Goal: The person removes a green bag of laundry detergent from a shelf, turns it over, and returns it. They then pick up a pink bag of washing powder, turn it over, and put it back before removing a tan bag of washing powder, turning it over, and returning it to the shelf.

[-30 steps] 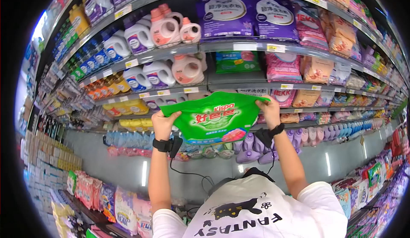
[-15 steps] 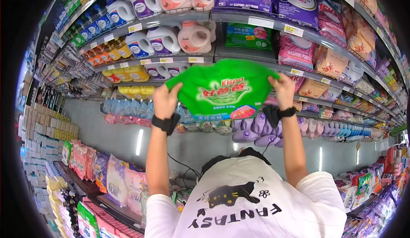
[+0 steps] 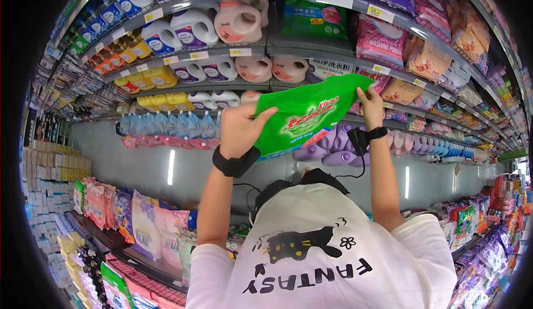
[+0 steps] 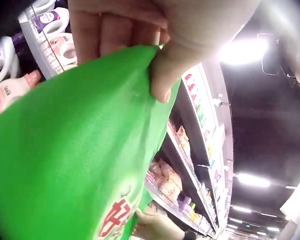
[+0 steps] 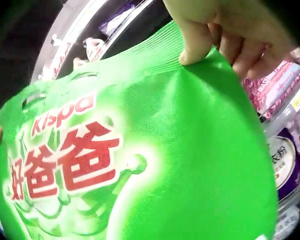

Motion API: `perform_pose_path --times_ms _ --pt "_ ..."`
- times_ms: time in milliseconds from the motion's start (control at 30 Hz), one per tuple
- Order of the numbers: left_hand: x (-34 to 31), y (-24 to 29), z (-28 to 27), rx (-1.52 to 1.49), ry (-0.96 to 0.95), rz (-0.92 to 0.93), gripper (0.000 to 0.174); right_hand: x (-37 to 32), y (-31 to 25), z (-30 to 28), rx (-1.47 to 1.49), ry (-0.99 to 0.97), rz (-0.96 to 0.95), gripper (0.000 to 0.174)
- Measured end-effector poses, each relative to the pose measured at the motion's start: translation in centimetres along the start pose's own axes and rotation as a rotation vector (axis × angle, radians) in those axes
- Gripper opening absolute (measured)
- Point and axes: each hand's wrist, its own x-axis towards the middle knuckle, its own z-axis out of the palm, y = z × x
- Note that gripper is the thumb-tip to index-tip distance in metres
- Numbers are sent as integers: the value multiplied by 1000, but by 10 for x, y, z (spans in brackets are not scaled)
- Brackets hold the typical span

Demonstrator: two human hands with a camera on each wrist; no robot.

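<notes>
A green Kispa detergent bag [image 3: 302,106] is held up in front of the shelves, its left side nearer the body than its right. My left hand [image 3: 242,130] pinches its upper left corner, thumb on the printed face, as the left wrist view shows at closer range. At the upper right corner, my right hand [image 3: 370,109] grips the bag with the thumb in front. In the right wrist view, two handle slots show along the ribbed top edge above the red lettering. The back of the bag is hidden.
Behind the bag, shelves carry white detergent jugs [image 3: 194,27], a similar green bag [image 3: 315,20] and pink washing powder bags [image 3: 380,38]. Purple bottles [image 3: 340,158] stand low down. More bagged goods [image 3: 147,226] line a shelf behind the person, across the grey floor [image 3: 144,167].
The bag has turned from facing me squarely to slanting, its left end drawn closer and its right end farther off. Both hands keep their corners. The head view has shifted over the shelves.
</notes>
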Motion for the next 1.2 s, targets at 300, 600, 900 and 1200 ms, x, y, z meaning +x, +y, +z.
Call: perform_pose_path --times_ms 300,600,900,1200 --pt "-20 -28 31 152 -97 10 12 -64 -110 55 -542 -346 -726 50" --pt "-45 -32 15 -21 -6 -118 34 -86 -110 107 -421 -370 -766 7" --pt "-99 -91 15 9 -82 -133 64 -104 -137 61 -508 -158 -718 11" --pt "-65 -89 78 -66 -134 32 64 -115 -139 31 -600 -5 -742 17"
